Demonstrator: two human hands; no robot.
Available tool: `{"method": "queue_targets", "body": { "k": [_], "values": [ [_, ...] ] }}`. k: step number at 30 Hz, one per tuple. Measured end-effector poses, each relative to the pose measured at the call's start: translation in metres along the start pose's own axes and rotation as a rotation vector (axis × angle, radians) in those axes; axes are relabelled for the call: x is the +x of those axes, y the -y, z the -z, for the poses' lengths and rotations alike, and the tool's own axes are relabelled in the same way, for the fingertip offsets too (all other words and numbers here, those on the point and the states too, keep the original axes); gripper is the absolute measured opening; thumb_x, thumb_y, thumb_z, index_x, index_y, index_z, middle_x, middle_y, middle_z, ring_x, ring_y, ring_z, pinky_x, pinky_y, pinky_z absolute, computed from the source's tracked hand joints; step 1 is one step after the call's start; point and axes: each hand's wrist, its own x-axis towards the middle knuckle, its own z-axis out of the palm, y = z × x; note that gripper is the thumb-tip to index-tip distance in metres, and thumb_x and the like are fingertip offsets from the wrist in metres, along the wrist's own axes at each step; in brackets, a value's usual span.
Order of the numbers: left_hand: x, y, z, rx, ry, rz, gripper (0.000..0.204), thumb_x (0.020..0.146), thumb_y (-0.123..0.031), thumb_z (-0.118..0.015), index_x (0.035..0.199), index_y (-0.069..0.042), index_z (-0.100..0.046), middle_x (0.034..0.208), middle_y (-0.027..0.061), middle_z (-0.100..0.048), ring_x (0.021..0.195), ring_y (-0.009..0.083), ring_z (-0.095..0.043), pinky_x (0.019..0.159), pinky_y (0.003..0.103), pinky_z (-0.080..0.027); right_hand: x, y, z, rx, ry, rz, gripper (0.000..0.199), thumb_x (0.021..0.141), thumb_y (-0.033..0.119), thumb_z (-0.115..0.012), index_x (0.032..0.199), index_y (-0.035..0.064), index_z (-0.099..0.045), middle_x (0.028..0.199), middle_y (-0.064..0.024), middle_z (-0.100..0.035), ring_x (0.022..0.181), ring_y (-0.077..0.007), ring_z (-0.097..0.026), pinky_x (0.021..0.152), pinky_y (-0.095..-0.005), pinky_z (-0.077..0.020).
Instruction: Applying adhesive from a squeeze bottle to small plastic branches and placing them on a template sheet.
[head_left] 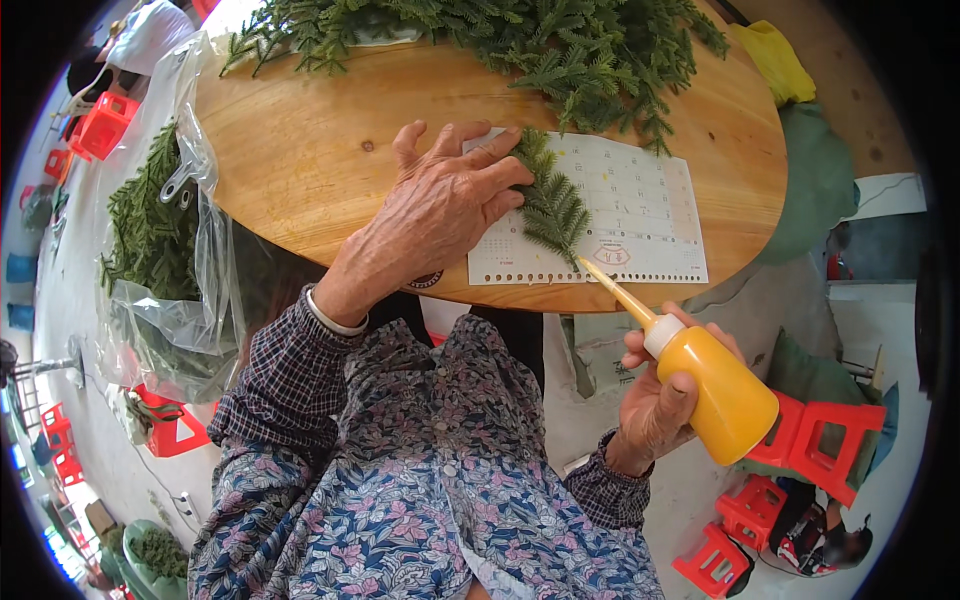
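A green fir sprig (555, 212) lies on a white calendar page (655, 200) near the table's front edge. My left hand (455, 190) grips the sprig's upper left part with bent fingers, some of its tips hidden among the needles. In my right hand (650, 405) is a squeeze bottle (722, 395) filled with orange-yellow liquid, held tilted with its white collar and long nozzle pointing up and left. The nozzle's tip is right by the sprig's stem end, over the page's punched edge; whether they touch I cannot tell.
Many fir branches (590, 60) are heaped along the far side of the round wooden table (300, 130). To the left, a clear plastic bag (170, 340) holds more greenery. Red stools (835, 445) stand on the right, and a yellow bag (775, 60) is at the far right.
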Motion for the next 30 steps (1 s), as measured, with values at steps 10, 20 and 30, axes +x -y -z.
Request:
{"method": "queue_targets", "body": {
  "k": [10,20,30],
  "values": [
    [-0.001,-0.004,0.003,0.015,0.031,0.019,0.017,0.087,-0.025,-0.060,0.101,-0.017,-0.066,0.130,-0.0031,-0.057,0.124,0.0207,-0.046,0.103,0.045,-0.023,-0.009,0.000,0.007,0.018,-0.028,-0.021,0.060,0.078,0.039,-0.071,0.121,0.0114,-0.040,0.109,-0.0241,-0.061,0.066,-0.0254,-0.066,0.054,-0.0257,-0.0527],
    [0.000,0.004,-0.009,-0.034,-0.032,-0.032,0.014,0.089,-0.027,-0.058,0.098,-0.020,-0.065,0.123,-0.0027,-0.060,0.121,0.0210,-0.046,0.099,0.053,-0.017,-0.015,-0.003,0.013,0.017,-0.082,-0.032,0.059,0.080,0.043,-0.068,0.121,0.0112,-0.040,0.107,-0.0224,-0.062,0.064,-0.0247,-0.065,0.053,-0.0253,-0.0514],
    [0.009,0.020,0.021,-0.114,-0.347,-0.034,0.013,0.082,-0.017,-0.063,0.094,-0.019,-0.061,0.121,-0.0024,-0.059,0.112,0.0188,-0.052,0.098,0.046,-0.025,-0.004,-0.010,0.019,0.232,-0.326,0.014,0.048,0.095,0.037,-0.052,0.119,-0.0050,-0.051,0.113,-0.0196,-0.060,0.075,-0.0127,-0.059,0.058,-0.0157,-0.0417]
  ]
}}
